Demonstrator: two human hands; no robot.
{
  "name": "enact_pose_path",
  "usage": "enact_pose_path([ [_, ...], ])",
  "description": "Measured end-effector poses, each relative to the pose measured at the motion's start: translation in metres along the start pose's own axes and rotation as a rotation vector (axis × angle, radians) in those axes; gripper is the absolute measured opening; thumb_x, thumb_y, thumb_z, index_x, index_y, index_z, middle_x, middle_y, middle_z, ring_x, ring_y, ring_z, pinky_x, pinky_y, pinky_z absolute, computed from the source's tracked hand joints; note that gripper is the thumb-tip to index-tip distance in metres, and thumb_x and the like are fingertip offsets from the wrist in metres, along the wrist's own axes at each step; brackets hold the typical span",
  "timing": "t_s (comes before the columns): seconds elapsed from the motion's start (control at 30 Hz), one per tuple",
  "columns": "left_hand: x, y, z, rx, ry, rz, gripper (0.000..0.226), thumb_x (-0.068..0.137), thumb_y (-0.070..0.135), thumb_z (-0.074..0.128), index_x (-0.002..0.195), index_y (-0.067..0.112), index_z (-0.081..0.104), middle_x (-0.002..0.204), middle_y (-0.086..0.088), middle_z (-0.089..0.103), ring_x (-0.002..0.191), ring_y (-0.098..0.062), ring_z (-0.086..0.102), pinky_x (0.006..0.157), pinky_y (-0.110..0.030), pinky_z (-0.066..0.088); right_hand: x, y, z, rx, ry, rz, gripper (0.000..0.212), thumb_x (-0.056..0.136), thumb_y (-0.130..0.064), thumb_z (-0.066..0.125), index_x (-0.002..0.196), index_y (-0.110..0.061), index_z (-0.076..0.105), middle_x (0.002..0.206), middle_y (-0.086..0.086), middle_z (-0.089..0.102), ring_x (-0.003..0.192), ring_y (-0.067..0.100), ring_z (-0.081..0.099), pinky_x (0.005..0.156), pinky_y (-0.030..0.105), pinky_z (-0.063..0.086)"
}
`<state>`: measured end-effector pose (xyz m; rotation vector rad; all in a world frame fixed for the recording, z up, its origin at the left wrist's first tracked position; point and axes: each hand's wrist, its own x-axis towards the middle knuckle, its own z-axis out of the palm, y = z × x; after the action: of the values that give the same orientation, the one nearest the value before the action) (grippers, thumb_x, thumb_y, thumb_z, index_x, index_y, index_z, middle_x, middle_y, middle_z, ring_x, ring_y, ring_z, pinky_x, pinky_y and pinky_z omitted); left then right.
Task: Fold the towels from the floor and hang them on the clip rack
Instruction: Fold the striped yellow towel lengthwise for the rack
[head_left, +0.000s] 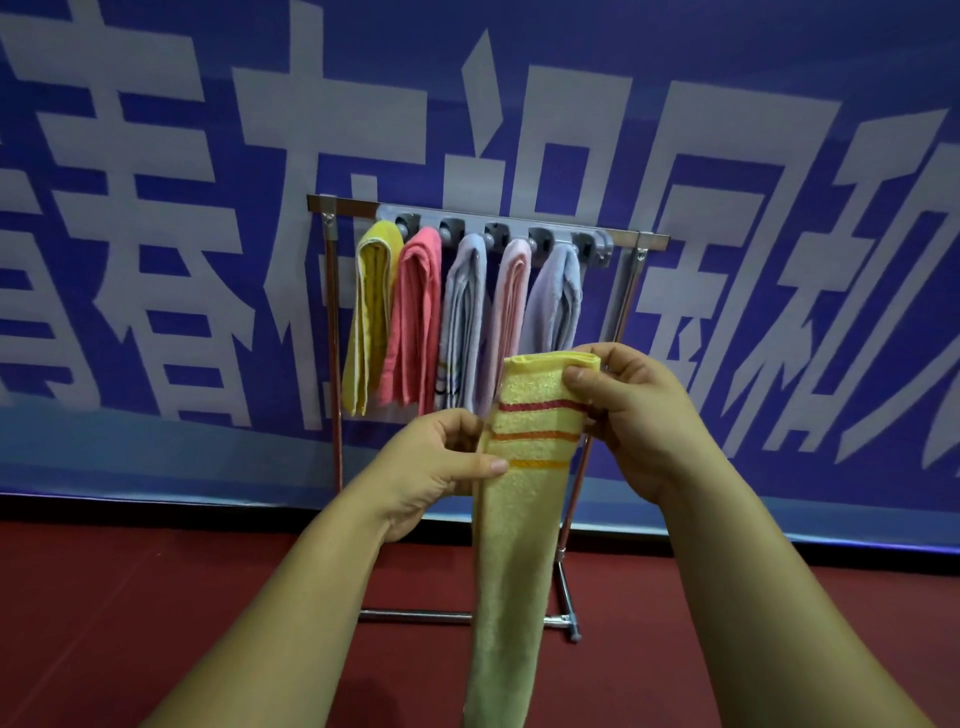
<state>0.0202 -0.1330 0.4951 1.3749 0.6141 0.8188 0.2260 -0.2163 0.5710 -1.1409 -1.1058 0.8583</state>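
Note:
A long folded yellow towel (511, 525) with red and orange stripes hangs in front of me. My right hand (631, 415) grips its folded top edge, thumb on the front. My left hand (441, 462) pinches its left edge a little lower, beside the stripes. Behind it stands the clip rack (550, 228), a grey strip of clips on a metal bar. Several folded towels hang from it: a yellow towel (370, 312), a coral towel (415, 322), a lavender towel (464, 322), a pink towel (509, 306) and a pale purple towel (556, 296).
The rack's metal legs (335, 364) and base bar (415, 617) stand on a red floor (156, 597). A blue banner (753, 260) with large white characters covers the wall right behind the rack.

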Motion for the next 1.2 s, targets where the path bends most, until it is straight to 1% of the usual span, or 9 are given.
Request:
enact_pose_path([
  [0.23,0.012,-0.021,0.015,0.075,0.179,0.052,0.016,0.088,-0.007,0.08,0.102,-0.004,0.074,0.096,-0.012,0.08,0.09,-0.027,0.077,0.08,-0.042,0.068,0.002,0.005,0.001,-0.066,0.043,0.0,0.015,0.1,-0.001,0.062,0.106,-0.012,0.07,0.089,0.01,0.072,0.085,0.029,0.066,0.077,0.046,0.055],
  [0.47,0.015,-0.043,0.022,0.156,0.155,-0.021,0.017,0.089,-0.002,0.081,0.103,0.006,0.078,0.1,-0.011,0.083,0.099,-0.028,0.08,0.096,-0.046,0.063,0.008,0.001,0.007,-0.066,0.205,-0.043,0.016,0.098,-0.001,0.065,0.11,-0.009,0.071,0.082,0.001,0.074,0.078,0.017,0.069,0.067,0.033,0.057],
  [0.67,0.017,-0.06,0.023,0.206,0.18,-0.05,0.01,0.101,0.01,0.07,0.102,0.011,0.08,0.098,-0.01,0.083,0.101,-0.032,0.079,0.104,-0.057,0.057,0.02,-0.013,0.01,-0.114,0.31,-0.069,0.019,0.094,-0.003,0.066,0.107,-0.014,0.074,0.091,0.007,0.076,0.085,0.024,0.074,0.079,0.046,0.066],
  [0.83,0.018,-0.059,0.029,0.291,0.16,-0.004,0.012,0.098,0.014,0.074,0.105,0.019,0.082,0.101,0.004,0.083,0.101,-0.014,0.079,0.103,-0.044,0.059,0.035,-0.035,0.016,-0.155,0.347,-0.091,0.018,0.094,-0.003,0.065,0.101,-0.017,0.074,0.095,0.008,0.078,0.092,0.03,0.078,0.079,0.053,0.066],
  [0.9,0.02,-0.059,0.028,0.299,0.177,-0.003,0.013,0.098,0.011,0.073,0.104,0.018,0.082,0.1,0.004,0.084,0.1,-0.014,0.079,0.103,-0.044,0.059,0.038,-0.043,0.017,-0.175,0.346,-0.086,0.019,0.094,-0.002,0.065,0.099,-0.018,0.074,0.097,0.01,0.078,0.091,0.029,0.079,0.079,0.054,0.066],
  [1.0,0.019,-0.058,0.026,0.206,0.162,-0.021,0.013,0.101,0.009,0.07,0.107,0.013,0.082,0.103,-0.003,0.084,0.102,-0.02,0.08,0.102,-0.043,0.06,0.046,-0.054,0.013,-0.196,0.331,-0.119,0.018,0.094,-0.001,0.064,0.1,-0.015,0.074,0.1,0.013,0.078,0.091,0.031,0.079,0.076,0.05,0.067],
  [1.1,0.026,-0.048,0.028,0.064,0.12,-0.055,0.017,0.103,0.008,0.067,0.112,0.009,0.081,0.107,-0.008,0.083,0.102,-0.022,0.079,0.092,-0.037,0.062,0.074,-0.057,0.002,-0.194,0.323,-0.113,0.015,0.097,-0.004,0.063,0.103,-0.013,0.074,0.102,0.015,0.077,0.092,0.031,0.078,0.078,0.046,0.068],
  [1.17,0.038,-0.044,0.033,-0.04,0.14,-0.109,0.017,0.103,0.006,0.066,0.113,0.007,0.08,0.109,-0.011,0.083,0.099,-0.023,0.079,0.09,-0.041,0.063,0.095,-0.044,-0.009,-0.239,0.275,-0.045,0.008,0.101,-0.019,0.066,0.105,-0.015,0.072,0.106,0.014,0.078,0.097,0.03,0.078,0.087,0.051,0.065],
  [1.2,0.043,-0.045,0.036,-0.109,0.157,-0.157,0.017,0.102,0.004,0.066,0.112,0.004,0.08,0.108,-0.013,0.082,0.096,-0.023,0.079,0.087,-0.042,0.064,0.099,-0.031,-0.015,-0.258,0.247,0.028,0.018,0.101,-0.031,0.068,0.106,-0.014,0.072,0.106,0.012,0.078,0.097,0.03,0.077,0.09,0.053,0.064],
])
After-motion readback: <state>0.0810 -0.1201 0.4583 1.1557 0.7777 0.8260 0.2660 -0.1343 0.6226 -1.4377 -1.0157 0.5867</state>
